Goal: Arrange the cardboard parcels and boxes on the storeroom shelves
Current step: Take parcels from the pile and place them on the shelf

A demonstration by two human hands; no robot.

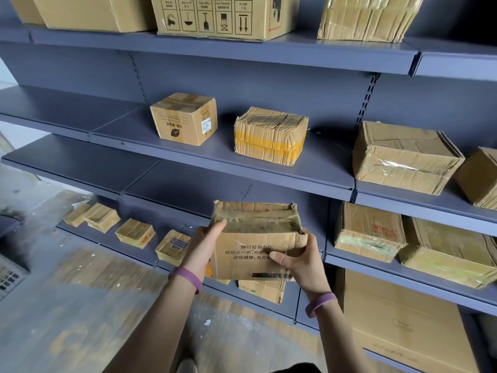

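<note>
We hold a taped cardboard parcel [255,239] in the air before grey metal shelves [242,162]. Our left hand [204,242] grips its left side, fingers curled behind; our right hand [298,261] clasps its right edge, thumb on the printed front. Two small boxes [184,118] sit apart on the shelf above.
</note>
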